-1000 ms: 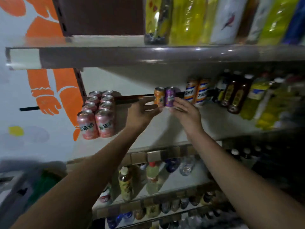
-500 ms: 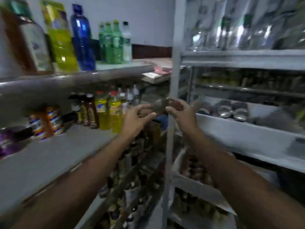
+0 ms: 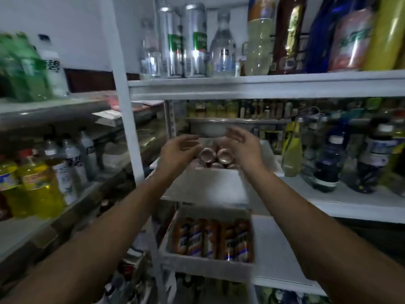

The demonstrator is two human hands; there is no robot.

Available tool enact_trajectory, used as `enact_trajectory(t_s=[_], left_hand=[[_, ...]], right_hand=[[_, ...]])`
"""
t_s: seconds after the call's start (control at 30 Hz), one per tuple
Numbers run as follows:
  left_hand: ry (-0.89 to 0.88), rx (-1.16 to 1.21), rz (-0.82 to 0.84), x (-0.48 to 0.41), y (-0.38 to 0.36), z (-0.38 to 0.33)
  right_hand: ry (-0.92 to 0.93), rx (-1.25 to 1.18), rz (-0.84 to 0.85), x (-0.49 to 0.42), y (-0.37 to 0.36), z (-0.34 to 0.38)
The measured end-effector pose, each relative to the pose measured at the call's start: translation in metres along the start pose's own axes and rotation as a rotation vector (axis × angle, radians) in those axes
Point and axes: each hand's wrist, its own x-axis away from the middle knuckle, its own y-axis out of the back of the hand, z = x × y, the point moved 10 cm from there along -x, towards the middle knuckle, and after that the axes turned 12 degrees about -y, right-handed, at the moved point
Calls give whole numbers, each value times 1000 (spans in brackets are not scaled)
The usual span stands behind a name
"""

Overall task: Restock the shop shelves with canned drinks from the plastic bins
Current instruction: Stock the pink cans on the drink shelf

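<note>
A: The left hand (image 3: 182, 150)?
B: Empty, fingers loosely curved. The right hand (image 3: 243, 148) likewise, palms facing.
A: And the cans?
B: Below both hands, nearer, orange cans (image 3: 210, 240) lie in a lower bin (image 3: 203, 264). Between the hands, pink cans (image 3: 207, 155) stand upright in an upper bin (image 3: 208, 185). Beyond them, a pale bowl (image 3: 203, 129).

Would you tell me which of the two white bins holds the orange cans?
The lower bin, one shelf down, with orange cans. The upper bin, which the left hand and right hand hover over, holds pink cans.
</note>
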Motion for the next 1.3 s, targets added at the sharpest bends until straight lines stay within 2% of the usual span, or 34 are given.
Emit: enact_trajectory(t_s=[0.07,0.17,0.3,0.43,0.6,0.7,0.77,0.87,1.03,1.17,1.3], left_hand=[[8,0,26,-14,-17,4],[54,5,67,-33,-44,15],[79,-79,131,-53,-76,15],[75,-283,292,-66,-109,25],[127,-754,511,-86,-151,55],[59,-1006,553,-97,-169,55],[-17,-1086,543,-97,-174,46],[48,-1015,460,-103,-165,51],[106,-832,465,-95,-159,47],[35,-651,292,-88,-147,42],[59,-468,158,-84,-133,44]], right_hand=[[5,11,20,-11,12,-3],[3,-21,-34,-32,31,-7],[-10,34,-54,-58,43,-14],[-54,83,-31,-78,42,-28],[-59,73,-74,-91,43,-39],[-68,60,-101,-88,46,-37],[-104,72,-101,-87,47,-42],[-176,97,-42,-86,45,-49],[-276,90,-43,-87,45,-62],[-321,77,-79,-90,46,-70],[-348,93,-148,-90,49,-77]])
